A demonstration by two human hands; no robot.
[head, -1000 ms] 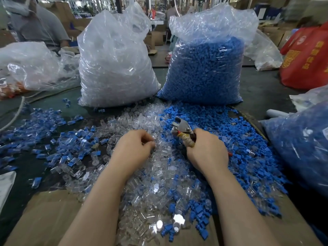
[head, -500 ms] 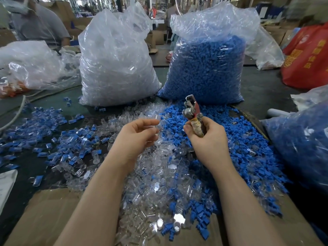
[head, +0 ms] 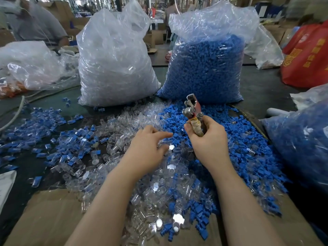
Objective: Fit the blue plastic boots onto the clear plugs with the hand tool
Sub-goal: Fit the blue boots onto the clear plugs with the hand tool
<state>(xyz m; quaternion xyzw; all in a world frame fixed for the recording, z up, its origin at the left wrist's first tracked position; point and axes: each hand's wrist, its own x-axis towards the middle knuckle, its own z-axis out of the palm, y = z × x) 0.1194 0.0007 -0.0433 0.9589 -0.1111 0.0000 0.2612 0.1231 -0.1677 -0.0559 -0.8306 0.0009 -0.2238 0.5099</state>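
The right hand (head: 207, 139) is clenching the hand tool (head: 193, 112) upright. The left hand (head: 147, 146) is reaching with loose, empty fingers over the clear plugs (head: 124, 125), toward the blue boots (head: 177, 119) just beyond its fingertips. Both look light and slick, so pinching the sides seems best.

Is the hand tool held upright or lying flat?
Upright: the right hand grips the hand tool by its wrapped handle, metal head pointing up.

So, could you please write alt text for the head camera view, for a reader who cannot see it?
A person's right hand grips a metal hand tool upright while the left hand reaches, fingers extended, over a table pile of clear plugs and blue boots. Behind stand two big bags, one clear, one blue.
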